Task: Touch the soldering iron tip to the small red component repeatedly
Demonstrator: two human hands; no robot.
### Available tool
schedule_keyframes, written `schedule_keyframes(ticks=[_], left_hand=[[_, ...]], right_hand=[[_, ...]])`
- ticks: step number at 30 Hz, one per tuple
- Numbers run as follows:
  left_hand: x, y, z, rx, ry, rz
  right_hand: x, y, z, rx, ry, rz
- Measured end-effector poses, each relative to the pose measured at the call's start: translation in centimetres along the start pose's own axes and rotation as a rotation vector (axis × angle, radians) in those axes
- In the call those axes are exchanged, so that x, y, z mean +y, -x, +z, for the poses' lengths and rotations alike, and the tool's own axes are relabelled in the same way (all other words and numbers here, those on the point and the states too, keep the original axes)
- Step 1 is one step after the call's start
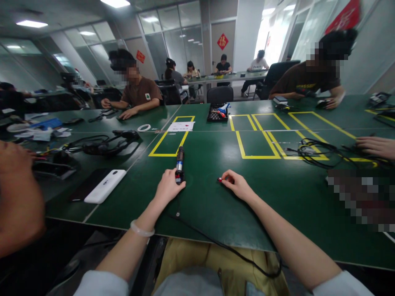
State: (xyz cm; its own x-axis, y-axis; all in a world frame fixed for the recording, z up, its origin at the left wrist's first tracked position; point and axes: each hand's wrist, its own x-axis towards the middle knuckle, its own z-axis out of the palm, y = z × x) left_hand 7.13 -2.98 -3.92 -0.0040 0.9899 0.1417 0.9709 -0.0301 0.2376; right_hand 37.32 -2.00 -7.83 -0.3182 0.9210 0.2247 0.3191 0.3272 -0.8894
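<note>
My left hand is closed round the near end of a dark cylindrical tool with a silver and blue band. The tool lies along the green table and points away from me; red shows beside my fingers. My right hand, apart from the tool and to its right, pinches a small red piece just above or on the tabletop; its exact kind is too small to tell. A black cable runs from near my left hand over the table edge toward my lap.
Yellow tape rectangles mark the green table. A black tray holds a blue-and-white tool. To my left lie a white power bank and a black headset; coiled cables lie right. Several people sit around.
</note>
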Motion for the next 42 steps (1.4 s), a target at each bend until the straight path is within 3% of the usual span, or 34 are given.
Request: schedule_keyframes(ticks=[4, 7, 13, 25, 32, 37, 42], left_hand=[[5.9, -0.8, 2.0, -0.021, 0.05, 0.134], [9.2, -1.1, 3.2, -0.047, 0.082, 0.229], [12.3, -0.6, 4.3, -0.055, 0.119, 0.333], [13.1, -0.1, 3.9, -0.009, -0.013, 0.336], [13.5, -1.0, 3.7, 0.017, -0.092, 0.331], [11.5, -0.7, 3.1, 0.006, -0.136, 0.352], [7.1, 0.1, 1.6, 0.013, -0.207, 0.318]], right_hand=[[0.3, -0.2, -0.1, 0.029, 0.022, -0.036], [0.5, -0.2, -0.2, 0.075, 0.072, -0.074], [0.9, -0.3, -0.2, 0.12, 0.161, -0.11], [0.2, 0.0, -0.3, 0.15, 0.201, -0.096], [0.7, 0.0, -0.6, 0.141, 0.028, -0.035], [1.2, -0.1, -0.6, 0.138, 0.003, -0.035], [0.9, 0.0, -0.8, 0.114, 0.048, -0.021]])
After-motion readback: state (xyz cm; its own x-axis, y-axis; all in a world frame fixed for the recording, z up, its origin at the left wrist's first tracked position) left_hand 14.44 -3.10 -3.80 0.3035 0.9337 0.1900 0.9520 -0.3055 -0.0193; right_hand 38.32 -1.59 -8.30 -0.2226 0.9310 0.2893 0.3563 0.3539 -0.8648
